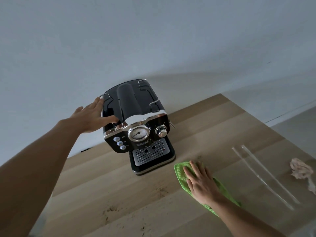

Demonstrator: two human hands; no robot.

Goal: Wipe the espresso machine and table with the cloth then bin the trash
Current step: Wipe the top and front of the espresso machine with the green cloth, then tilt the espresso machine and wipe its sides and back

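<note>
Two Jobs Unfinished: Wiping Under Way, Trash Unbinned

Left grip (92, 117), fingers spread, rests on the espresso machine (136, 106) at its side. Right grip (200, 183), flat and spread, presses the green cloth (181, 170) onto the worktop (119, 185) just beside the machine's base. Dark specks (111, 210) dot the near worktop; plastic strips (261, 175) and crumpled tissue (301, 170) lie toward the right edge.

I see a plain pale wall (153, 40) ahead, a small dark object (86, 150) low against it that I cannot identify, and grey floor (301, 134) at right.
</note>
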